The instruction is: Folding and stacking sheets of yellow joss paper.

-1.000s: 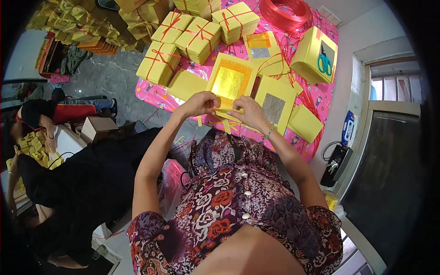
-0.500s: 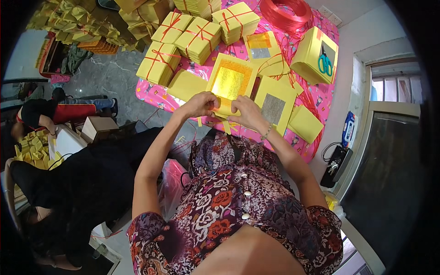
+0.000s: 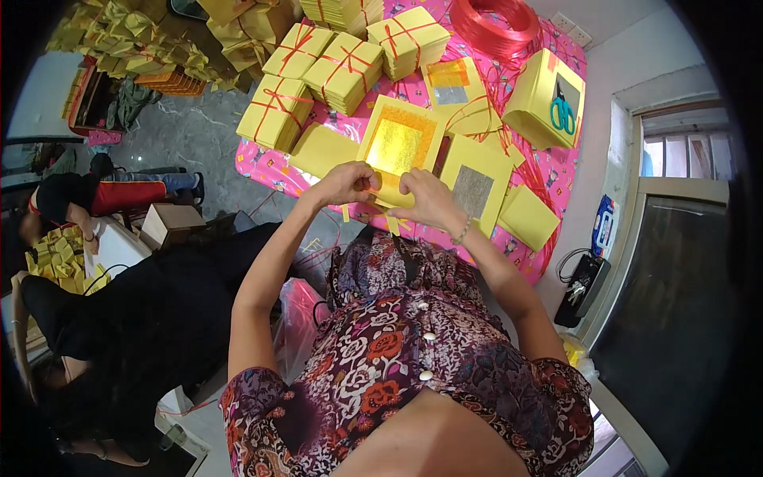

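Watching remotely through the head camera, I see a person at a worktop (image 3: 274, 169) covered in pink patterned cloth. On its near side lies a yellow paper sheet (image 3: 397, 145) bearing a shiny gold square. The left hand (image 3: 347, 184) is closed, pinching the sheet's near left part. The right hand (image 3: 427, 197) has its fingers bent against the near right part, thumb at the edge; I cannot tell how firmly it grips. Just right lies a silver-squared sheet (image 3: 474, 191). Beyond stand ribbon-tied yellow bundles (image 3: 343, 71), a red coil (image 3: 494, 24), and teal-handled scissors (image 3: 563, 117) on a paper stack (image 3: 526, 103).
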`<action>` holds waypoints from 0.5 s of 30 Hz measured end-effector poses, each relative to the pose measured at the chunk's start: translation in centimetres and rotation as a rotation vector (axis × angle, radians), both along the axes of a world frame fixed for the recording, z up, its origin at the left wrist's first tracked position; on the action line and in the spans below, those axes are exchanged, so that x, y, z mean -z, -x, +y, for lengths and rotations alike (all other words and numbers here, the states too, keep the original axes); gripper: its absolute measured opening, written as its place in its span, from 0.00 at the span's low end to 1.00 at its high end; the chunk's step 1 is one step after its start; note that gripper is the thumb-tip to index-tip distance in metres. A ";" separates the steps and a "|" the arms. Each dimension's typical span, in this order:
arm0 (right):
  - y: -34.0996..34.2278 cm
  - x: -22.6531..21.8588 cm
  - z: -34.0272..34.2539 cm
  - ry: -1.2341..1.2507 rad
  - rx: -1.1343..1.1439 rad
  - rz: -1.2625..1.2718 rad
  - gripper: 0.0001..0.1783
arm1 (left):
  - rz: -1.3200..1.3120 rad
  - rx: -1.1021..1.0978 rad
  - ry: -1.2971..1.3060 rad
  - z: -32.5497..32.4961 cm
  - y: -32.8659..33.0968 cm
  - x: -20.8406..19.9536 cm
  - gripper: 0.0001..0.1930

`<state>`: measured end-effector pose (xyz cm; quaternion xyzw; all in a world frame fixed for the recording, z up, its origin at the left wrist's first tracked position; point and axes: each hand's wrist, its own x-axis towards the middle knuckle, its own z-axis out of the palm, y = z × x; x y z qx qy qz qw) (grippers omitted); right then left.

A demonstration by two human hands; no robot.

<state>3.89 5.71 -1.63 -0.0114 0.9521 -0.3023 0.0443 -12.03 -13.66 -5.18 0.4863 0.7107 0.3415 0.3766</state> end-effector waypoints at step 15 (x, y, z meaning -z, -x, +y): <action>-0.4 0.0 0.2 -0.086 -0.028 0.208 0.14 | 0.594 -0.026 -0.143 0.2 -1.9 -1.3 0.14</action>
